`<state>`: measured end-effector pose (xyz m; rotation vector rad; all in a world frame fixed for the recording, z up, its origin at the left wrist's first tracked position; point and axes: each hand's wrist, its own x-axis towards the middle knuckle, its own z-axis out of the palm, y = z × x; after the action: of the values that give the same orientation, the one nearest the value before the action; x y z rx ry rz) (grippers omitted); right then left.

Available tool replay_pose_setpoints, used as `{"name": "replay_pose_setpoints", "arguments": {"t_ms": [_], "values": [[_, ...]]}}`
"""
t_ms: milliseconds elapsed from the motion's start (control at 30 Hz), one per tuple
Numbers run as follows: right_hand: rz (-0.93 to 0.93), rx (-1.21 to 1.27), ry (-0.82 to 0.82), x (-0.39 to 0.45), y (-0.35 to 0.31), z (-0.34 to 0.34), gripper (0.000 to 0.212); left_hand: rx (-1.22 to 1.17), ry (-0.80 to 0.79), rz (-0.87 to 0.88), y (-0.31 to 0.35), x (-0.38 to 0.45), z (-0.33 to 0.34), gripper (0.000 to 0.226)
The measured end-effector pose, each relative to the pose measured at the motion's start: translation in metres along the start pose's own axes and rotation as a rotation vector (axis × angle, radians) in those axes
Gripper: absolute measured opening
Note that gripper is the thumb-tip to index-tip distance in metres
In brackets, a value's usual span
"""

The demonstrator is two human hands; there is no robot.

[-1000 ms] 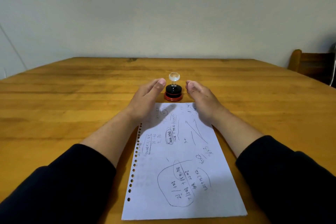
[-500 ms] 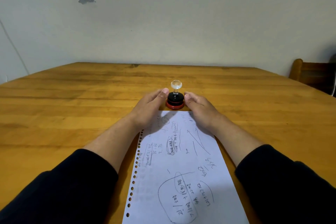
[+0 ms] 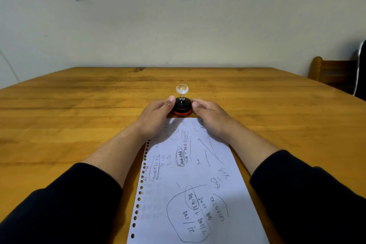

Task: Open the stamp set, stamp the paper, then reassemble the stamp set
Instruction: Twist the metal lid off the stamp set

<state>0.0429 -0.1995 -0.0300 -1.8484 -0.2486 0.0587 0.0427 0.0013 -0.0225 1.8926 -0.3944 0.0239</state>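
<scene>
Both hands are closing in on the stamp set from either side, where half a second ago a small gap remained between fingertips and stamp.

Wooden table is lying broad and bare around the work, offering open room to left, right and beyond; a chair is standing well clear at the far right corner.

Paper is lying flat between the forearms, already scribbled over, its punched edge on the person's left. Its far edge is sitting just beside the stamp base, so little clearance exists there.

Left hand is reaching with fingers narrowed, thumb tip touching or nearly touching the black body. Right hand is mirroring it, fingertips at the opposite flank. Whether either hand is actually gripping cannot be told.

Stamp set is standing upright on the table just past the paper, a red base under a black body, topped by a clear knob on a thin stem.

Handling judgement: the set is probably light, rigid and smooth-sided, so it may slip or tip. Hold the red base with one hand and lift by the black body; the stem is looking like the weakest point
</scene>
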Motion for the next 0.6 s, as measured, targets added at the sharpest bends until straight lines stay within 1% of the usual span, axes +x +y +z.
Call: {"name": "replay_pose_setpoints", "arguments": {"t_ms": [100, 200, 300, 333, 400, 500, 600], "values": [[0.001, 0.046, -0.033, 0.0003, -0.0015, 0.0029, 0.029, 0.01, 0.114, -0.022, 0.0002, 0.0005, -0.0025, 0.045], [0.008, 0.014, -0.051, 0.0025, -0.004, 0.0067, 0.031, 0.039, 0.185, -0.017, 0.0007, -0.0011, -0.0041, 0.052], [0.007, 0.015, -0.077, 0.0042, -0.0056, 0.0083, 0.031, 0.072, 0.255, -0.018, -0.0023, -0.0004, -0.005, 0.049], [0.006, 0.013, -0.071, 0.0031, -0.0069, 0.0087, 0.029, 0.076, 0.268, -0.017, -0.0035, 0.0, -0.0058, 0.046], [0.004, -0.013, -0.035, 0.0044, -0.0092, 0.0084, 0.037, 0.088, 0.28, -0.017, -0.0037, 0.0005, -0.0067, 0.044], [-0.004, -0.006, -0.075, 0.0063, -0.0071, 0.0085, 0.031, 0.078, 0.273, -0.022, -0.0022, 0.0014, -0.0066, 0.043], [0.004, 0.006, -0.096, 0.0047, -0.0084, 0.0111, 0.045, 0.06, 0.279, -0.038, 0.0003, 0.0014, -0.0058, 0.037]]}}
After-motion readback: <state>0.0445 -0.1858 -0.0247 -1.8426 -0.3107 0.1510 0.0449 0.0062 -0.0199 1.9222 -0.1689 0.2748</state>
